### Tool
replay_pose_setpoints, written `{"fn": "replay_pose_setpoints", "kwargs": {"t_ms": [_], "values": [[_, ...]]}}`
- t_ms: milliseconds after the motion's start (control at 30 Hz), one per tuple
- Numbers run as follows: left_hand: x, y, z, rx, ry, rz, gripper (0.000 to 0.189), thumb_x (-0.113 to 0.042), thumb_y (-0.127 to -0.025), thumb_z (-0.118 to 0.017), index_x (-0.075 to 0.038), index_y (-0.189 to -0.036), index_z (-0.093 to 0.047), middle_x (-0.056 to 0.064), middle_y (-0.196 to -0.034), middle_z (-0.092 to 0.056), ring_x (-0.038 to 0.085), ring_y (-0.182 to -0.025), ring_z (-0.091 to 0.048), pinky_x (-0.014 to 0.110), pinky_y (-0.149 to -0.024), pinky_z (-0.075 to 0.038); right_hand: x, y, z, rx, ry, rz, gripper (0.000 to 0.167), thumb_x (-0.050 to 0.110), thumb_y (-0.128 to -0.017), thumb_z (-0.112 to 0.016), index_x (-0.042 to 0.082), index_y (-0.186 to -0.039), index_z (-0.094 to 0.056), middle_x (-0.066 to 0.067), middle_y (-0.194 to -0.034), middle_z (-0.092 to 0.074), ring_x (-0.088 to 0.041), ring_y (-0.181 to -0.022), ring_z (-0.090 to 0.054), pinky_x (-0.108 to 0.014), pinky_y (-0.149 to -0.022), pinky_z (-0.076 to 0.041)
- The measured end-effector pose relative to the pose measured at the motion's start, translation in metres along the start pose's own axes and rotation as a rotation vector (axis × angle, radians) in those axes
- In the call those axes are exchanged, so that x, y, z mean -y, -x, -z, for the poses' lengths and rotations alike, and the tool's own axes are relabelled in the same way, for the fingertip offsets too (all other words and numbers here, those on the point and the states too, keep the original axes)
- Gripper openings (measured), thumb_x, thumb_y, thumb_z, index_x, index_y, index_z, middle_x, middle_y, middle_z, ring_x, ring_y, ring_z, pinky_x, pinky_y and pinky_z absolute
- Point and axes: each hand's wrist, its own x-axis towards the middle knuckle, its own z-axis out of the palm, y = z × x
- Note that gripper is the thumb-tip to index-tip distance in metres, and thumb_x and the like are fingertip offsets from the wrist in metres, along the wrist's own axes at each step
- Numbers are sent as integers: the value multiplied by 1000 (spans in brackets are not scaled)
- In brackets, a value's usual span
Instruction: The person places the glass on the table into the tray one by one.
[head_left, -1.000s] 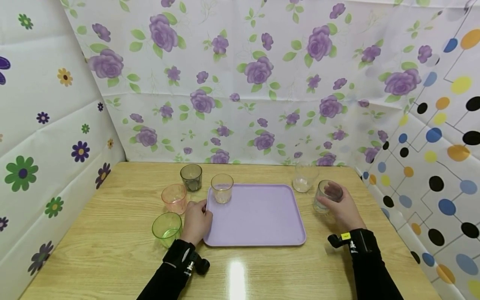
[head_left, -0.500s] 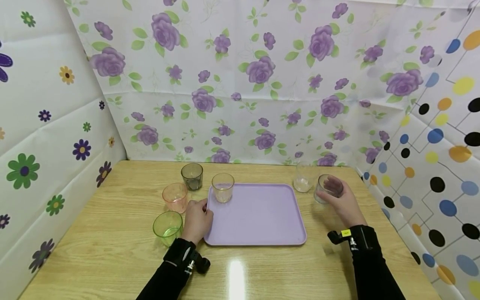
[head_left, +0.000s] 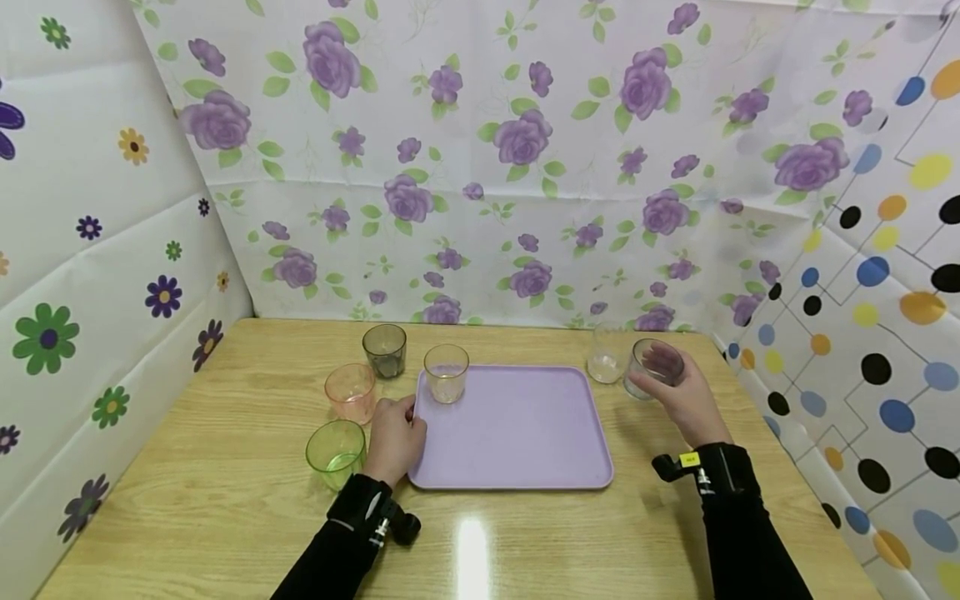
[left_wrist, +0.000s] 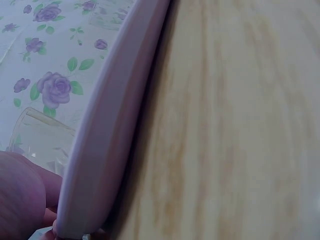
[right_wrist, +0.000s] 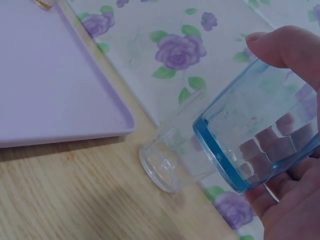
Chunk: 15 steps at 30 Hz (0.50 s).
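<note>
My left hand grips the left edge of a lilac tray lying on the table. Its thumb side also shows beside the tray wall in the left wrist view. On the tray's far left corner stands a yellowish clear glass. Right of the tray, my right hand holds a clear glass with a bluish base, thumb on one side and fingers on the other. The right wrist view shows this glass raised above the wood, overlapping a colourless glass that stands behind it near the tray's far right corner.
Left of the tray stand a grey glass, a pink glass and a green glass, the last two close to the left hand. Flowered cloth hangs behind the wooden table, with patterned sheets at both sides.
My right hand has lifted the bluish glass up off the table and slightly away from me, toward the back. The left hand and tray stay in place.
</note>
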Motion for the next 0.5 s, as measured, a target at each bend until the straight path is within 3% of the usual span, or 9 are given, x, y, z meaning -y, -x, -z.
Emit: {"fn": "replay_pose_setpoints", "kwargs": {"t_ms": [133, 333, 500], "values": [[0, 0, 0, 3, -1, 8, 46, 2, -95, -58, 18, -138, -66, 16, -94, -59, 29, -94, -51, 36, -77, -43, 2, -1, -2, 0, -1, -2, 88, 38, -106, -73, 15, -175, -23, -17, -172, -37, -24, -155, -41, -20, -118, -44], [-2, 1, 1, 5, 0, 10, 47, 2, -96, -58, 18, -139, -65, 16, -95, -58, 28, -94, -51, 35, -77, -43, 5, -4, -5, -8, -12, -13, 87, 37, -106, -75, 16, -174, -25, -15, -171, -38, -10, -147, -46, -21, -118, -45], [-2, 1, 1, -6, 5, 6, 47, 2, -95, -59, 18, -138, -66, 16, -94, -58, 28, -93, -50, 34, -76, -42, 8, -6, -9, 3, -19, -14, 86, 37, -105, -75, 18, -174, -26, -15, -171, -38, -11, -148, -45, -22, -119, -45]]}}
